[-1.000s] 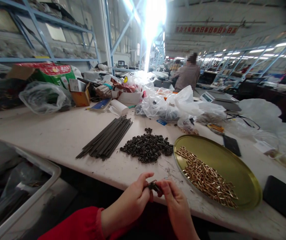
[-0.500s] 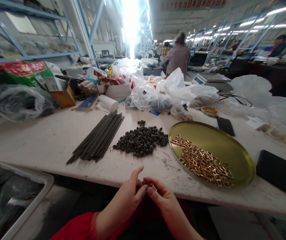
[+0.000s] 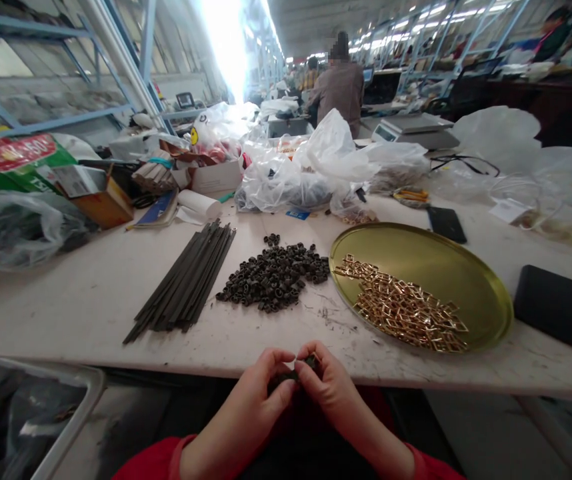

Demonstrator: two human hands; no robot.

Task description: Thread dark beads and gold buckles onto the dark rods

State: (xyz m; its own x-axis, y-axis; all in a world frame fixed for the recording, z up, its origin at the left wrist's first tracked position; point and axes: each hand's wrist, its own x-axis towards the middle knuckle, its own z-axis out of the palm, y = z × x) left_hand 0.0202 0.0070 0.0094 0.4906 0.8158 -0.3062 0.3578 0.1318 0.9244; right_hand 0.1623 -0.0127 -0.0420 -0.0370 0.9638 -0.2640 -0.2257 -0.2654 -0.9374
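Observation:
My left hand point(image 3: 261, 393) and my right hand point(image 3: 323, 387) meet at the near table edge, fingers pinched together on a small dark part point(image 3: 296, 372) held between them. Just beyond lies a heap of small dark ring-like pieces point(image 3: 273, 275). To its left rests a bundle of long dark rods point(image 3: 183, 283). On the right stands a round gold tray point(image 3: 466, 280) holding several gold metal clips point(image 3: 401, 310).
A black pad point(image 3: 551, 303) lies right of the tray. Plastic bags point(image 3: 306, 177), boxes point(image 3: 101, 197) and a paper roll point(image 3: 196, 203) crowd the far side. A grey bin point(image 3: 41, 427) stands lower left. A person point(image 3: 339, 83) works beyond, back turned.
The view has tilted downward and shifted, so the table sits higher in the picture. My hands stay together on the small dark part, fingers curled closer around it.

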